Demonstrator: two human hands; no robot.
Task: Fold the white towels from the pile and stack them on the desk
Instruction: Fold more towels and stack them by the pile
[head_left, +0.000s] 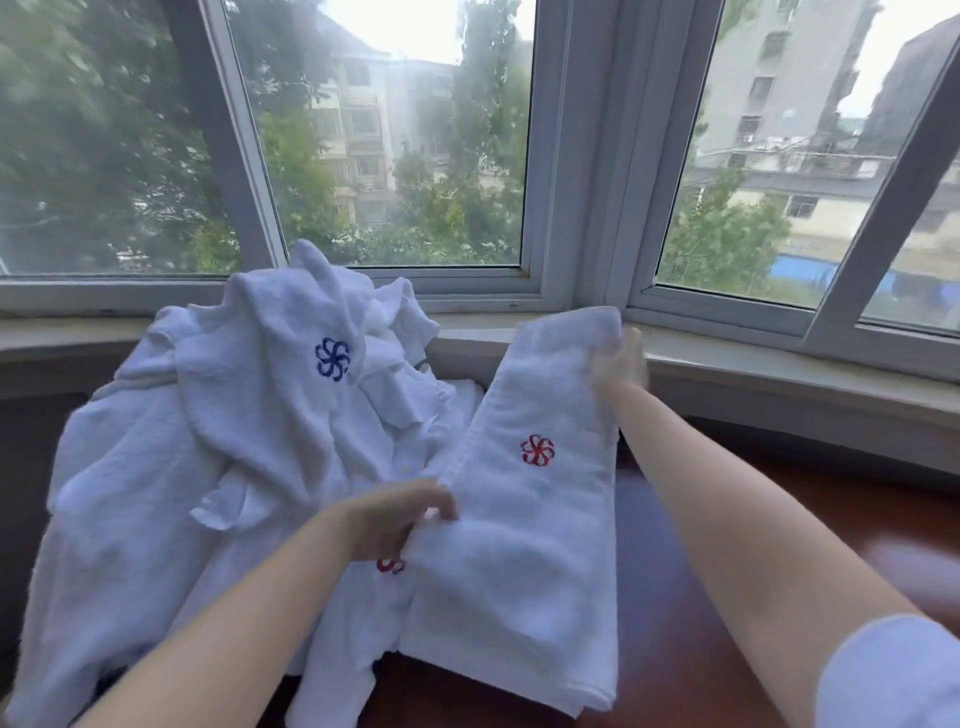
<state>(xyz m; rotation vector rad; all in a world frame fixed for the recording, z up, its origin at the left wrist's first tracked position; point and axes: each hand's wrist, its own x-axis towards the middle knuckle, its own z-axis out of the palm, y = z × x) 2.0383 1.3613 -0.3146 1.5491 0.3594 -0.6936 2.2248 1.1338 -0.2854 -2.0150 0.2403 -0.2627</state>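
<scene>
Towel (524, 525) hung lengthwise over desk (727, 597); left hand (400, 514) pinched its side edge, right hand (618, 364) gripped its top corner, beside pile (218, 441).

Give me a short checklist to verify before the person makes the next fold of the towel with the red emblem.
1. Left hand grips the near left edge of the red-emblem towel: ok.
2. Right hand holds the far end of that towel: ok, though the hand is blurred.
3. Towel already narrowed to a long strip: ok.
4. Bare desk on the right for the stack: ok.
5. Towel free of the pile: not ok; its left edge lies over the pile.
6. Layers aligned underneath: cannot tell.
</scene>
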